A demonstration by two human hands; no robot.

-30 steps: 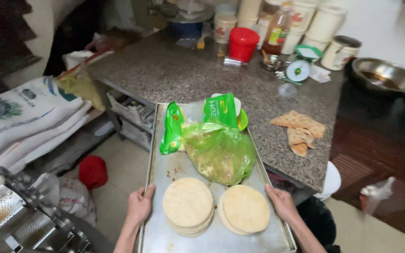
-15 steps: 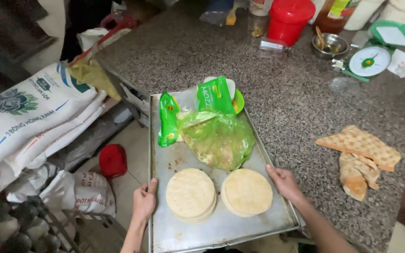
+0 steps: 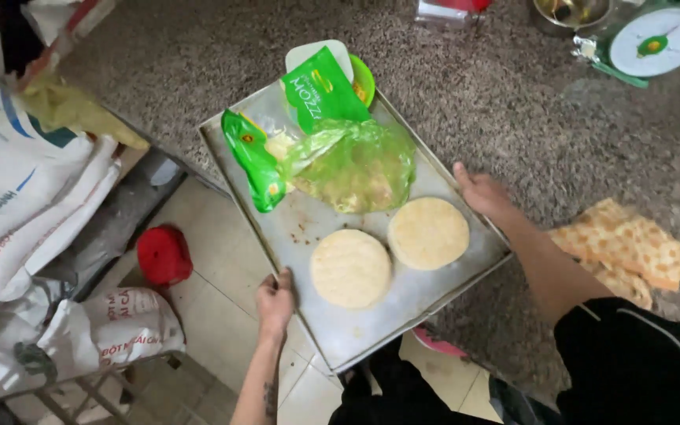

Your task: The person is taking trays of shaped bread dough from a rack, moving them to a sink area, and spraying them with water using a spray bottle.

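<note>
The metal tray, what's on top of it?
On the metal tray lie two round flat dough discs and a green plastic bag. The bag hides the tray beneath it. The left hand and right hand grip its edges.

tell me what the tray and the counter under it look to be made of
The tray looks like bare metal, likely aluminium: dull grey, scuffed, stained, with a thin raised rim. The counter looks like polished granite or similar stone: speckled grey-brown grain with a soft sheen.

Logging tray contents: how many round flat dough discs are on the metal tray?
2: dough disc near the left hand, second disc near the right hand. Each may be a stack hiding more.
</note>
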